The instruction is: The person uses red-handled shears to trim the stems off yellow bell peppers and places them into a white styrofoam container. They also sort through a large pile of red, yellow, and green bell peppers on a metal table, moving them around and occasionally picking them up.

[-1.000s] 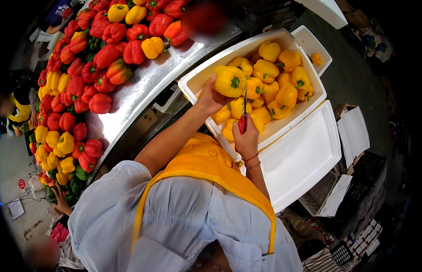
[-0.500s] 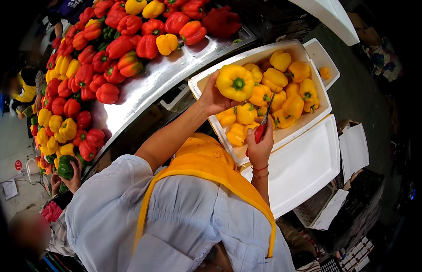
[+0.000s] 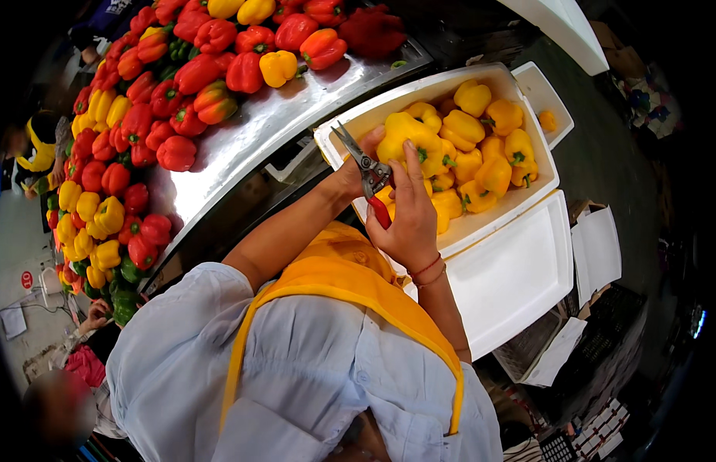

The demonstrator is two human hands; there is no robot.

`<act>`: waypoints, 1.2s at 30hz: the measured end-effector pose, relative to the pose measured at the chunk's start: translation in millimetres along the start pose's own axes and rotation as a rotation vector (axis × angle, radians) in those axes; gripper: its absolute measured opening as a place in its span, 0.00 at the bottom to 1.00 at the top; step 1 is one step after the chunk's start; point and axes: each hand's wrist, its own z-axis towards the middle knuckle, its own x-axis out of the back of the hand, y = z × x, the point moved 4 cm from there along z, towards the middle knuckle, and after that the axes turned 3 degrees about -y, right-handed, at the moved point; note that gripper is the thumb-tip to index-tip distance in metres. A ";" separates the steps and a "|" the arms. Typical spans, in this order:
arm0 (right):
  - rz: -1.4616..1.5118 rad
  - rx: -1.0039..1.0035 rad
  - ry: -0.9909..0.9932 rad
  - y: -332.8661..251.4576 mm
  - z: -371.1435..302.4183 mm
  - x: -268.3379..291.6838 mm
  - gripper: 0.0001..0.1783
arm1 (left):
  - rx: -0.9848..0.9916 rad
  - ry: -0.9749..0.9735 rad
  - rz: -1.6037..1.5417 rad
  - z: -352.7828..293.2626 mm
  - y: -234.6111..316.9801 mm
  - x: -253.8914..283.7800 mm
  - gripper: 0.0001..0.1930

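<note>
My left hand (image 3: 358,171) is closed around a large yellow bell pepper (image 3: 412,137), raised over the near left side of a white foam box (image 3: 389,109). My right hand (image 3: 408,222) grips red-handled pruning shears (image 3: 369,169). Their blades point up and to the left, spread apart, in front of my left hand. The right fingertips reach up against the lower side of the held pepper. Inside the box lie several more yellow bell peppers (image 3: 493,175), partly hidden by my hands. Most of my left fingers are out of sight behind the pepper and shears.
A white foam lid (image 3: 520,277) lies beside the box on the near right. To the left, a metal table (image 3: 258,123) carries heaped red bell peppers (image 3: 176,154) and yellow ones. Another person's hand (image 3: 98,313) is near green peppers (image 3: 127,304) at the lower left.
My right hand has swung left and up with the shears, from over the box to the held pepper. The other person's green pepper has moved down.
</note>
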 end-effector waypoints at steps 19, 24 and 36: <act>0.258 -0.110 -0.051 3.8 -10.1 -8.7 0.36 | -0.116 0.195 0.135 0.1 13.9 18.1 0.29; 0.447 -0.310 0.057 15.6 -49.0 15.2 0.37 | 0.334 0.199 -0.085 32.6 -23.6 -5.7 0.29; 0.302 -0.750 0.455 29.9 -146.5 65.8 0.37 | 0.238 0.407 0.223 366.4 -91.2 -39.9 0.33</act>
